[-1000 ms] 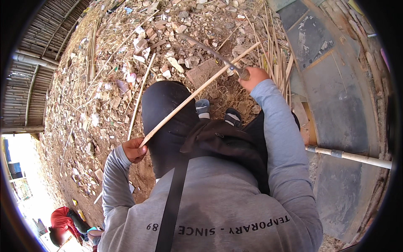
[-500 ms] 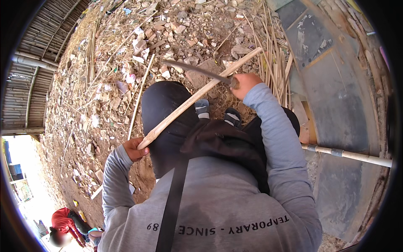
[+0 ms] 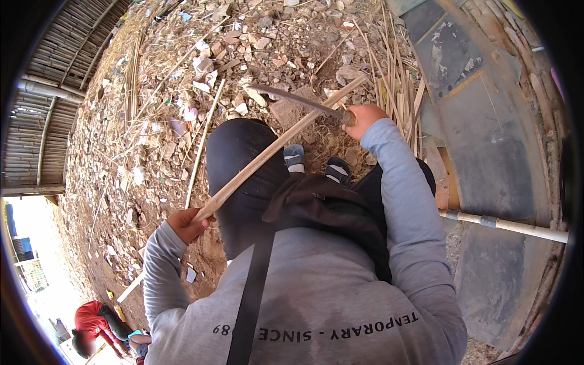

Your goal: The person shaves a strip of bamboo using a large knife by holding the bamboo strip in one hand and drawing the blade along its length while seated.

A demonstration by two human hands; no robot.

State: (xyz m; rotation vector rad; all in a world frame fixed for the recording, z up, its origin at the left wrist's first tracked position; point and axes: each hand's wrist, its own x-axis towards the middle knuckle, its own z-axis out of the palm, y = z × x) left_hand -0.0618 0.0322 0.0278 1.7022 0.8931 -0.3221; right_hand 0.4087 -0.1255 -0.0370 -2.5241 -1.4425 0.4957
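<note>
Left hand grips long pale bamboo strip — right hand, dark curved blade.

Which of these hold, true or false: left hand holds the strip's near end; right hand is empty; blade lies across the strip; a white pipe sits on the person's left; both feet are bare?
1. The left hand holds the near end of the bamboo strip. True.
2. The right hand is empty. False: its grip is shut on the handle of a long knife.
3. The knife's blade lies across the strip near its far end. True.
4. A white pipe sits on the person's left. False: it is on the right, over the grey sheet.
5. Both feet are bare. False: shoes show on both.
</note>
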